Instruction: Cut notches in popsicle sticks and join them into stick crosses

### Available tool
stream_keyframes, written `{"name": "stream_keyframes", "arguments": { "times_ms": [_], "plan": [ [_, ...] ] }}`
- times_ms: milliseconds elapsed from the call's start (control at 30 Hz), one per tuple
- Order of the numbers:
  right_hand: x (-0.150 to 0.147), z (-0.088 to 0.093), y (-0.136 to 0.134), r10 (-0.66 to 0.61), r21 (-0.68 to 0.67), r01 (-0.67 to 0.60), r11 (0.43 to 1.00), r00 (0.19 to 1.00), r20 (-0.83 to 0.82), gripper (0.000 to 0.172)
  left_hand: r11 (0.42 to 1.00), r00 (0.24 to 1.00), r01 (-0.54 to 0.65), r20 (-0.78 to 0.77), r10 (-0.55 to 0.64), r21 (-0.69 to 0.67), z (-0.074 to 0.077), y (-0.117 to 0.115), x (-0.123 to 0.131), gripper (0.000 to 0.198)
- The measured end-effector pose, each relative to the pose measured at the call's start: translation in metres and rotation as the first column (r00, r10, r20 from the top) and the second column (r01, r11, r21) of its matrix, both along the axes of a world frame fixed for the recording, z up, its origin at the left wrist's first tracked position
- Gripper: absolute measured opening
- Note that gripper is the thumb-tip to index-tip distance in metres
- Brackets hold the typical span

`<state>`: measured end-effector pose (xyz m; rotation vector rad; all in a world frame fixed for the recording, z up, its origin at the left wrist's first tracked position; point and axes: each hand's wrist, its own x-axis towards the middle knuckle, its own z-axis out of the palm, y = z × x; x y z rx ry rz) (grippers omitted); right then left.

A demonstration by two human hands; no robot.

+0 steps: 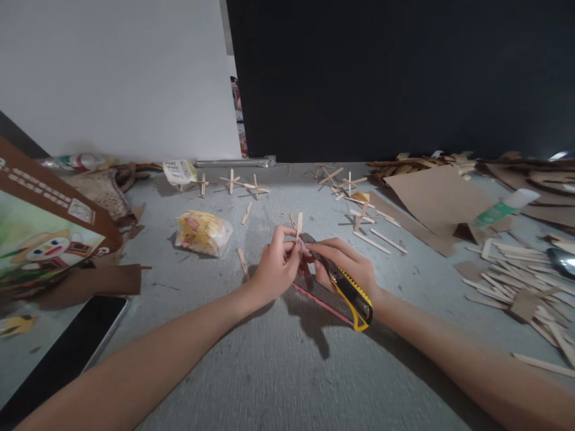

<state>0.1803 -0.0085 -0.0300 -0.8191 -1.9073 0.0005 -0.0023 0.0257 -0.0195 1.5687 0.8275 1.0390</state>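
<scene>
My left hand point(274, 263) pinches a small wooden craft stick point(299, 226) upright above the grey table point(287, 359). My right hand point(344, 260) grips a yellow and black utility knife point(348, 287), its blade end pressed against the stick near my left fingers. Both hands meet at the table's middle. A thin pink stick point(321, 304) lies on the table just beneath them.
Loose craft sticks point(516, 281) pile at the right beside brown cardboard sheets point(431, 197) and a glue bottle point(505, 208). Glued stick crosses point(242, 182) lie at the back. A yellow wrapped packet point(203, 232) sits left of my hands. A dark phone point(67, 353) and printed box point(45, 233) lie at the left.
</scene>
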Motion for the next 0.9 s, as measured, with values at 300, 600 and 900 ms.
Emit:
{"name": "stream_keyframes", "arguments": {
  "times_ms": [300, 600, 900],
  "plan": [
    [0.001, 0.001, 0.001, 0.04, -0.033, -0.038, 0.999, 0.998, 0.042, 0.039, 0.996, 0.99, -0.071, 0.119, 0.077, -0.048, 0.0, 0.014, 0.002, 0.05],
    [0.002, 0.0, 0.003, 0.025, -0.057, -0.024, 0.998, 1.0, 0.016, 0.035, 0.989, 0.987, -0.144, 0.068, 0.142, 0.028, -0.002, 0.021, -0.002, 0.05],
    [0.003, 0.001, 0.004, 0.024, -0.074, -0.022, 0.997, 0.999, 0.023, 0.038, 0.992, 0.973, -0.082, 0.209, 0.101, -0.098, -0.005, 0.024, 0.001, 0.045]
  ]
}}
